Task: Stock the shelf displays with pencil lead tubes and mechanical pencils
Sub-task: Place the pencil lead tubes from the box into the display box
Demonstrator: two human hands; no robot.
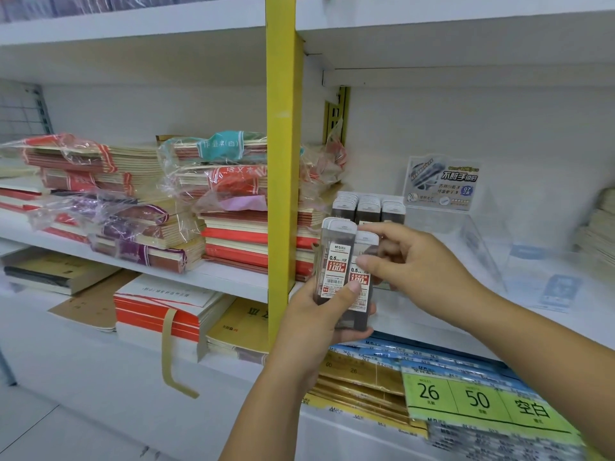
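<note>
Filling the left half of the view, stacks of exercise books in loose clear plastic wrap sat on a white shelf, with more bundles of paper goods on the level beneath. A yellow upright post divided this bay from the next. Just right of the post, the left hand was raised in front of the shelf edge, fingers curled around a small bunch of lead tubes. These were clear flat cases with white caps and red-and-white labels reading 0.5 and HB, and the thumb lay across the front labels. The right hand reached in from the right, its thumb and fingers pinching the upper part of the rightmost tube in that bunch, near its white cap. Behind both hands, three rows of matching tubes stood upright and packed close together on the shelf, at the left end of a clear acrylic display tray. A printed product card stood at the back of the tray. Farther right, at the edge of view, lay a blurred cream-coloured stack. On the shelf below the hands lay gold packs and, to their right, blue and green packs printed with 26 and 50.
</note>
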